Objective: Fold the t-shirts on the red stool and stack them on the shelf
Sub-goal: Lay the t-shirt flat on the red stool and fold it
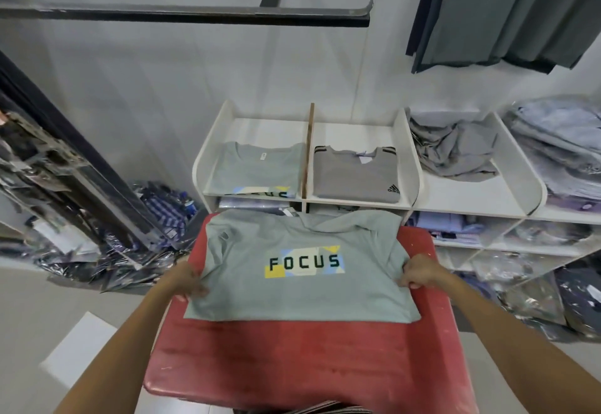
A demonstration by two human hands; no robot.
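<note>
White shelf [413,153] w/ open top compartments is standing against the wall ahead of you; its right end is running out of frame. Lower shelves are holding plastic-wrapped stock, mostly blocked by the stool, can't make out what's in there. Red stool [292,355] is sitting right in front of you, near edge cut off at the bottom of frame.

You're holding a grey-green FOCUS t-shirt [302,296], lying flat, print up, on the far half of the stool. Neck end is toward the shelf; collar is rumpled, hard to read. Sleeves seem tucked in, can't tell how far under.

Leftmost top compartment is holding a folded FOCUS tee [257,166]; print is half hidden by the shelf lip. Next compartment over, past the brown divider [308,150], is holding a folded grey Adidas tee [354,173]. Third compartment has a crumpled grey garment [452,150], unfolded, shape unclear. Far right, bagged shirts [559,147] are piling up, partly cut off.

Your left hand [190,280] is pinching the shirt's left edge, fingers curled under the fabric, tips hidden. Your right hand [419,272] is gripping the right edge, fingers curled round a bunch of cloth.

Dark hanging garments [507,13] top right are cropped. Bagged pile [97,218] on the floor at left is blurry.
</note>
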